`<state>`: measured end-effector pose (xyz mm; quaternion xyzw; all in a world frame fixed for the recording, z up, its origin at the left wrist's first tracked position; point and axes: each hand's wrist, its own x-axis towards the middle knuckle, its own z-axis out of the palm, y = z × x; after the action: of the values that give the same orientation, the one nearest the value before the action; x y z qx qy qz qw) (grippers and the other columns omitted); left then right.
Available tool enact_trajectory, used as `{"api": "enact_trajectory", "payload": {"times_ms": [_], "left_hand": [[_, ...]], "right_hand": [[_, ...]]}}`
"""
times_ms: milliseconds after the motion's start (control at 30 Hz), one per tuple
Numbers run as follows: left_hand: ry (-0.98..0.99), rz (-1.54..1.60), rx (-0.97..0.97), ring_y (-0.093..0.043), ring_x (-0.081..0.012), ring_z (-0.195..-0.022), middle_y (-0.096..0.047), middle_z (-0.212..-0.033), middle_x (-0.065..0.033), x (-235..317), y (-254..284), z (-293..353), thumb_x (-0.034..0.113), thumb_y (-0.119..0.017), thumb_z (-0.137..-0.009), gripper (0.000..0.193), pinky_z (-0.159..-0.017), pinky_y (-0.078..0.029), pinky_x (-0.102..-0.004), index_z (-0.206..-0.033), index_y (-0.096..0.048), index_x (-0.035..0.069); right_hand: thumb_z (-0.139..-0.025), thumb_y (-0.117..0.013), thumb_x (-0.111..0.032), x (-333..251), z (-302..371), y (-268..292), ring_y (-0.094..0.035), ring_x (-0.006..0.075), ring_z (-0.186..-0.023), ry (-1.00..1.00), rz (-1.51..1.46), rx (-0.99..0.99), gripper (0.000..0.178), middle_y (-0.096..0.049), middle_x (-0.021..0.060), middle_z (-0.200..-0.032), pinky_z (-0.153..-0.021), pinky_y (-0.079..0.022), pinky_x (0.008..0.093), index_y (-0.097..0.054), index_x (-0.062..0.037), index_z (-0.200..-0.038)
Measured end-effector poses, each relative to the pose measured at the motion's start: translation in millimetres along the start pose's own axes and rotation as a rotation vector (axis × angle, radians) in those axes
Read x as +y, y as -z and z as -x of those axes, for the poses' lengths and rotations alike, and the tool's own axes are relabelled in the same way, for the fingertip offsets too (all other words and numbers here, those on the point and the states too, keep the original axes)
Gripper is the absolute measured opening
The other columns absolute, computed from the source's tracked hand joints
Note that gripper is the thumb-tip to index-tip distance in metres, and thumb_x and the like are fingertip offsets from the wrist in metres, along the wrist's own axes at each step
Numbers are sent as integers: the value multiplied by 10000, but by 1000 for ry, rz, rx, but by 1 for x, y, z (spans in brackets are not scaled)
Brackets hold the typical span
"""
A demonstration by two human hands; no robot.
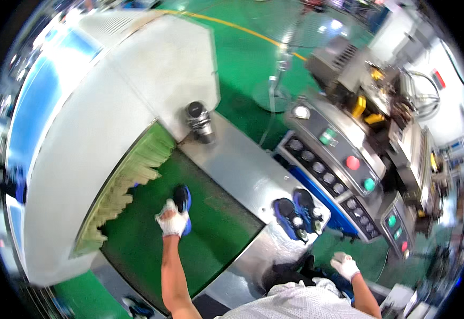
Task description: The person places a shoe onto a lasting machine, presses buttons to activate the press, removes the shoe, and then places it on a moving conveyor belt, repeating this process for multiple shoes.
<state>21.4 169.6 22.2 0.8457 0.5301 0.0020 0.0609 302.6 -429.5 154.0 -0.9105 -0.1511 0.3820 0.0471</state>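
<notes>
My left hand (171, 220), in a white knit glove, reaches over the green conveyor belt (210, 250). It is closed at the side of a black and blue sports shoe (182, 198), covering part of its middle; the grip itself is partly hidden. My right hand (344, 266), gloved the same way, hangs out to the right, away from the belt. Its fingers are loosely bent and slightly apart, with nothing visible in them. A pair of black and blue shoes (289, 217) rests on the metal ledge (242, 165) between belt and control panel.
A pale machine housing (83, 138) with a green fringe curtain (131, 186) covers the belt's far left end. A metal cylinder (200, 123) stands on the ledge. At right is a machine with a control panel (343, 151). More footwear (138, 307) lies at lower left.
</notes>
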Motion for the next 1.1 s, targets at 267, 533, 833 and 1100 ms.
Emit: {"api": "enact_trajectory", "payload": {"times_ms": [267,533,833,1100], "left_hand": [[-55,754,-525,-566,-180,-826,-595,-943,-72,197,88,187,263,-822,-715,540,-781,-498,-341,-1132,-587,12],[-1078,774,-708,-653,-205,-1124,-667,-1279,-132,451,236,216,109,-824,-747,700,-991,-513,-335,-1379,-538,10],[-1300,1054,-820,-538,-301,-1342,-509,-1469,-207,734,190,261,80,-634,-967,559,-1140,-426,-401,-1480,-430,-9],[-1078,620,-395,-529,-418,-1319,-539,-1403,-298,991,89,310,404,-703,-869,803,-1112,-406,-429,-1472,-405,-35]], "right_hand": [[-960,-538,-595,-41,-15,41,-562,362,-1307,263,-311,-130,700,-588,204,-1417,-1104,-435,413,-561,-70,-1423],[-973,-600,-517,-2,8,74,-653,253,-1171,679,-1895,-693,677,-668,149,-1294,-969,-558,402,-512,-44,-1450],[-794,-843,-281,155,45,176,-625,247,-1244,1095,-2207,-102,903,-590,153,-1418,-1093,-487,394,-385,20,-1511],[-825,-721,-196,251,88,181,-670,332,-1144,557,-2219,748,748,-649,224,-1286,-1010,-542,445,-418,86,-1449]]}}
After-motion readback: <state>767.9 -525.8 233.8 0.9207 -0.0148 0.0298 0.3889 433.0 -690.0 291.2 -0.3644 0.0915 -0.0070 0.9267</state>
